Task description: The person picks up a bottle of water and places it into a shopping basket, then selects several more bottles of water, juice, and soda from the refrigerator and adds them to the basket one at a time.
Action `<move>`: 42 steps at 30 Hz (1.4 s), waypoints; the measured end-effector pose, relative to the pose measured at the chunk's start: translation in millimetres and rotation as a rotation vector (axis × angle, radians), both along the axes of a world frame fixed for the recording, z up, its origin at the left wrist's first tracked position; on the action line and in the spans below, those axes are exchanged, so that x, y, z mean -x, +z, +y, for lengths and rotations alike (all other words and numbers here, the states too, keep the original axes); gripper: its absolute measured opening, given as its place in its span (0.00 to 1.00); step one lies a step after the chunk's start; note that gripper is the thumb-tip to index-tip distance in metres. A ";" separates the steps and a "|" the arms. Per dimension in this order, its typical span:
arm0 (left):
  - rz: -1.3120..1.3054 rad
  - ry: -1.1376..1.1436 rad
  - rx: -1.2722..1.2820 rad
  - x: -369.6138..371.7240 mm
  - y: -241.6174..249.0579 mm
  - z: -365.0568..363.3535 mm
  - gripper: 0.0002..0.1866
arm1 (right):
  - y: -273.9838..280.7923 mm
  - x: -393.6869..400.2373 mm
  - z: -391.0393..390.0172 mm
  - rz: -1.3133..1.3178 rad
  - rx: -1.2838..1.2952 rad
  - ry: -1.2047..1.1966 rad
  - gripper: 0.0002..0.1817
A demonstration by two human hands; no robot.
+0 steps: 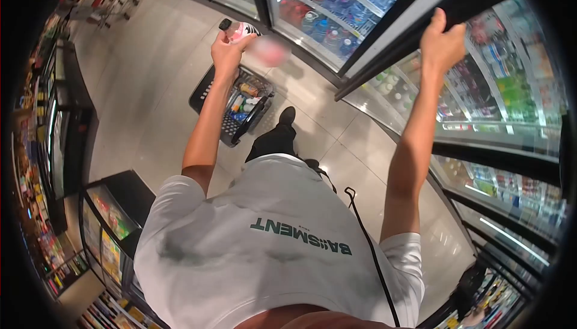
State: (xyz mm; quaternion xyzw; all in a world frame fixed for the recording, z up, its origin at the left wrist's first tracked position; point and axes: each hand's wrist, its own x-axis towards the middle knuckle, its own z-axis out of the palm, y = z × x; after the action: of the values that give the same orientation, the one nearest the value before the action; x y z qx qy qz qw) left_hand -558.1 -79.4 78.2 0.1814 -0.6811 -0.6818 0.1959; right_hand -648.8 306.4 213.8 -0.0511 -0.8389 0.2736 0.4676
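Left grip (227, 55): at 11 o'clock from the view's centre, clamped around a pink drink bottle (241, 30), with the bare forearm passing over the shopping basket (199, 91).
Pink drink bottle: held tilted above the pale tiled floor (162, 46), black cap towards 10 o'clock, black-and-white markings on the side; near a blurred pinkish patch too unclear to identify.
Right grip (443, 46): out at 2 o'clock, closed on the edge of the cooler door (387, 57), thumb pointing towards 12 o'clock.
Cooler door: swung open, dark-framed, with rows of green, dark and pink drinks visible through the glass at 2 to 3 o'clock.
Drinks cooler (342, 22): open to view at 1 o'clock, stocked with red bottles and clear bluish ones on tiers of shelves.
Shopping basket: black, perforated, standing on the floor at 10 o'clock; loaded with packaged goods (241, 105) in blue, green, white and brown.
Dark shoe (287, 114): planted at 12 o'clock, near the basket.
White T-shirt (228, 263): filling 6 o'clock, printed with dark green lettering seen upside down.
Black cord (369, 233): running down at 4 to 5 o'clock, looped at the upper end.
Shopping trolley (114, 6): parked far off at 10 o'clock.
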 end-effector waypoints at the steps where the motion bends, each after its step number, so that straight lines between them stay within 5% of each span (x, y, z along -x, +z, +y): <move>1: -0.039 0.084 -0.031 -6.1 -21.0 -23.7 0.24 | -0.7 18.1 4.2 -0.078 -0.098 -0.110 0.24; 7: -0.367 0.415 -0.301 -25.6 -166.6 -146.7 0.37 | -12.6 124.0 47.3 -0.049 -0.233 -0.170 0.36; 9: -0.564 0.551 -0.244 -37.9 -273.4 -192.0 0.43 | -21.3 160.1 75.5 -0.191 -0.298 -0.418 0.37; 12: -0.696 0.667 -0.063 -44.2 -343.4 -204.2 0.55 | -22.9 157.5 88.7 -0.150 -0.262 -0.467 0.37; 14: -1.042 0.778 0.161 -36.3 -379.7 -201.8 0.54 | -18.9 151.8 88.9 -0.134 -0.220 -0.425 0.35; 17: -1.146 0.727 0.225 -47.9 -503.0 -200.4 0.53 | -11.1 138.3 72.0 -0.040 -0.050 -0.192 0.29; 20: -1.126 0.663 -0.060 -38.2 -547.9 -183.5 0.53 | -6.8 132.2 54.4 -0.022 0.084 -0.083 0.28; 24: -1.099 0.503 -0.030 -71.0 -651.0 -147.5 0.25 | 0.4 129.9 45.5 -0.070 0.072 -0.126 0.28; 25: -1.326 0.445 0.353 -79.9 -677.3 -142.7 0.17 | 0.7 129.8 44.0 -0.082 0.068 -0.122 0.28; 27: -1.313 0.441 0.138 -95.3 -697.2 -133.4 0.13 | 1.2 128.8 46.7 -0.094 0.070 -0.098 0.29; 29: -1.204 0.398 -0.258 -73.3 -644.5 -136.7 0.12 | -1.7 129.4 38.9 -0.072 0.074 -0.187 0.29; 34: -0.901 -0.075 -0.205 -48.1 -528.8 -157.8 0.15 | -6.8 132.0 84.1 -0.044 0.140 -0.134 0.28; 35: -0.857 -0.120 -0.288 -33.2 -468.5 -157.8 0.13 | -10.7 130.3 62.3 -0.057 0.183 -0.088 0.30; 38: -0.680 -0.345 -0.342 -35.3 -355.5 -138.7 0.17 | -16.3 133.7 53.4 -0.102 -0.150 -0.411 0.31; 40: -0.685 -0.494 -0.326 -45.2 -268.3 -113.2 0.21 | -16.1 136.9 44.3 -0.082 -0.220 -0.420 0.32; 42: -0.588 -0.681 -0.082 -85.0 -238.3 -85.9 0.27 | -10.8 134.3 27.2 -0.030 -0.171 -0.293 0.27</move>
State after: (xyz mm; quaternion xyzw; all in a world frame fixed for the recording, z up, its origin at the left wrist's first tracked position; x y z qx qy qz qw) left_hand -473.1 -165.3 -160.0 0.1404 -0.7011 -0.6533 -0.2489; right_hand -783.1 333.5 203.0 -0.1368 -0.8496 0.1293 0.4927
